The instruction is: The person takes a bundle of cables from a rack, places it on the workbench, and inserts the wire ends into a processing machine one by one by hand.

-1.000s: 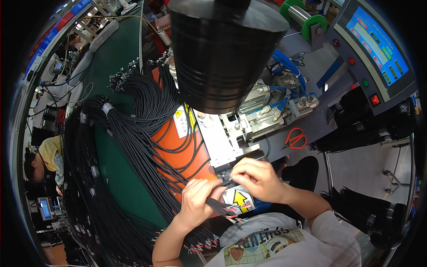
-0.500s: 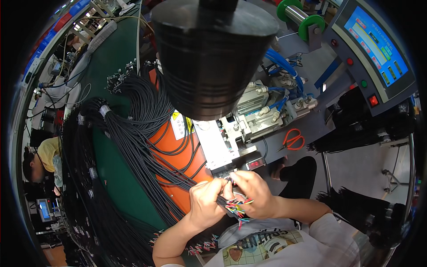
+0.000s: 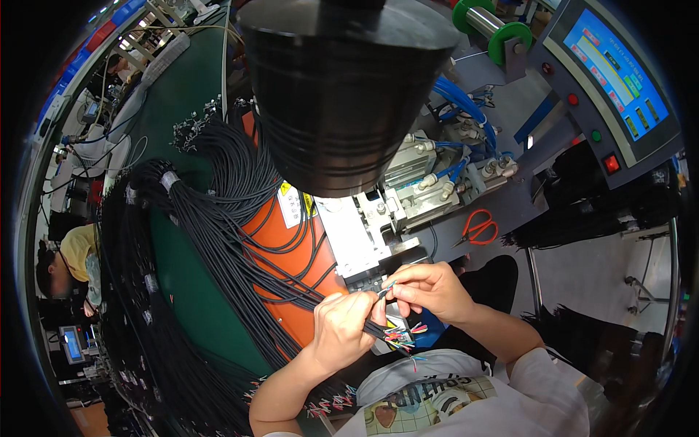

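Observation:
My left hand (image 3: 341, 322) is closed around a bundle of black cables (image 3: 287, 290). Their bared coloured wire ends (image 3: 405, 336), red, white, yellow and blue-green, fan out below its fingers. My right hand (image 3: 434, 291) pinches the thin coloured wires of a single cable end (image 3: 386, 289) between thumb and fingertips, close beside the left fingertips. Both hands are just in front of a small bench machine (image 3: 354, 231) with metal slides and a white plate. The exact grip on the single wires is too small to make out.
A large black duct (image 3: 346, 102) hangs over the machine. More black cables (image 3: 211, 218) lie across the orange mat and green table (image 3: 191, 288). Red-handled scissors (image 3: 478, 227) rest right of the machine, below a touch screen (image 3: 615, 73). A green spool (image 3: 495, 30) stands behind. Another person sits at far left.
My right hand has moved slightly up and right, away from the bundle's coloured ends, and now pinches one cable's wires. The left hand keeps its hold and has barely moved.

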A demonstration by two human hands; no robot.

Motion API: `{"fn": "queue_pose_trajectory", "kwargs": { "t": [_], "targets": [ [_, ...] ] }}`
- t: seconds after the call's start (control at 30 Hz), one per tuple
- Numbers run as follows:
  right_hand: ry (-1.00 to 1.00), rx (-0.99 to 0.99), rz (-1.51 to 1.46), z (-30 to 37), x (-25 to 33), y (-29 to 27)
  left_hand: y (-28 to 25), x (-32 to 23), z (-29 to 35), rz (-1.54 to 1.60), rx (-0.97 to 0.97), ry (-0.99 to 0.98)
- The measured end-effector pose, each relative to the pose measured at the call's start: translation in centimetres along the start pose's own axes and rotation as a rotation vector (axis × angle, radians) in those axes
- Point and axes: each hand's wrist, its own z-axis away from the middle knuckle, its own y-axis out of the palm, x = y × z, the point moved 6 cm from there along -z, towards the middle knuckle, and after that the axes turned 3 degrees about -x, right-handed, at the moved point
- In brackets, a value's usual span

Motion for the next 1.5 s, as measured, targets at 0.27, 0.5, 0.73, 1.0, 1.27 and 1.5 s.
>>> {"fn": "queue_pose_trajectory", "kwargs": {
  "t": [0.27, 0.5, 0.73, 1.0, 1.27, 1.5],
  "targets": [
    [-0.147, 0.072, 0.205, -0.5, 0.9, -0.3, 0.3, 0.9, -0.2, 0.219, 0.09, -0.001],
    [-0.759, -0.19, 1.217, 0.8, 3.8, 2.4, 0.4, -0.3, 0.7, -0.202, 0.016, 0.053],
    [-0.588, -0.15, 1.187, 0.0, 3.1, 1.3, 0.7, -0.2, 0.3, -0.177, 0.186, 0.014],
    [-0.645, -0.162, 1.244, 0.4, 3.4, 1.7, 0.9, -1.5, 0.1, -0.348, 0.224, 0.214],
    [-0.606, -0.104, 1.253, -0.1, 3.1, 0.9, 1.3, -1.3, -0.4, -0.43, 0.31, 0.233],
    [-0.587, -0.146, 1.045, -0.6, 3.2, 0.4, 1.3, -1.0, -0.4, -0.398, 0.229, 0.178]
  ]
}}
